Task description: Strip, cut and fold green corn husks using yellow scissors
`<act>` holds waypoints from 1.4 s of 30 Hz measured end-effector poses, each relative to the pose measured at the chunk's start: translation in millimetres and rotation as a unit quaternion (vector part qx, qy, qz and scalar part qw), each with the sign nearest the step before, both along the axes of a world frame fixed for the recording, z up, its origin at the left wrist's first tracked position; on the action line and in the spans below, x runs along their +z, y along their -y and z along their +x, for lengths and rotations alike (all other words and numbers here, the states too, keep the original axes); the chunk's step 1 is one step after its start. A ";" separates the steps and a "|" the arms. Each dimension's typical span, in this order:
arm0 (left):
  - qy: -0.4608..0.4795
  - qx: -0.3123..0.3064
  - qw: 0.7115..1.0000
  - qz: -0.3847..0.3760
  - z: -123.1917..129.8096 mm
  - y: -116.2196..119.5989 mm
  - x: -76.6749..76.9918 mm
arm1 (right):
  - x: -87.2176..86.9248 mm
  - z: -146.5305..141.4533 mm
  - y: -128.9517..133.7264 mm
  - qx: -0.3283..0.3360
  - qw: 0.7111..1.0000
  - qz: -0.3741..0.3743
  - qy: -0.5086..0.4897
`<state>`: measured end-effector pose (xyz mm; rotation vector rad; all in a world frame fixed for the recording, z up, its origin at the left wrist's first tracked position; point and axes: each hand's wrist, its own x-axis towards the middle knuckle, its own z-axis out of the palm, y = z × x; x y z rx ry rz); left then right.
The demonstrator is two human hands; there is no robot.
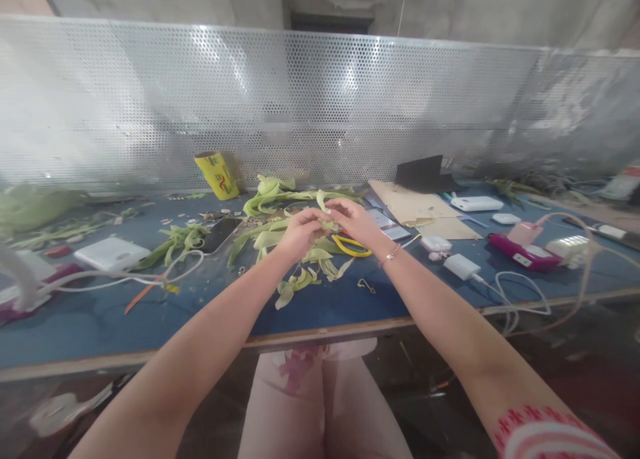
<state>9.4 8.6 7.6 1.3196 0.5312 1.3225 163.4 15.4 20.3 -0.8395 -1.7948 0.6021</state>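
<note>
Pale-green leafy fragment (329, 225) at the fingertips, above a blue surface (325, 309).
The left hand (303, 232) pinches the fragment; the right hand (353, 220) meets it with curled fingers, whether gripping cannot be told. Around lie long pale-green leaves (270, 237) and a yellow loop (353, 251); farther back leans a yellow printed cylinder (219, 175).

Behind the blue table (330, 310), a perforated screen (320, 102) fronts a grey wall (450, 12).

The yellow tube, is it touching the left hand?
Apart: the head view shows green leaves in the gap between the yellow tube and the left hand.
</note>
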 end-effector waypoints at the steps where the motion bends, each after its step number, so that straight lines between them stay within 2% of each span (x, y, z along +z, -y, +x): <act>1: 0.000 0.000 1.000 0.002 0.1 0.2 0.2 | -0.1 -0.3 0.5 0.013 1.000 -0.012 0.006; 12: -0.024 0.000 1.000 0.019 4.8 8.6 3.8 | -8.5 -4.1 -6.7 -0.026 1.000 0.010 0.001; 21: -0.023 0.021 1.000 0.000 4.5 5.8 4.1 | -12.8 -4.9 -9.4 -0.055 0.996 0.074 0.012; 27: -0.002 0.005 0.999 -0.031 5.1 4.9 3.9 | -10.6 -3.0 -7.1 -0.044 0.994 0.084 0.050; 32: -0.002 0.009 0.998 -0.055 6.0 6.2 4.9 | -9.2 -2.6 -8.2 -0.017 0.995 0.068 0.070; 42: -0.030 0.047 0.998 -0.035 5.9 5.2 3.6 | -6.3 -4.3 -4.0 0.036 0.998 -0.016 0.048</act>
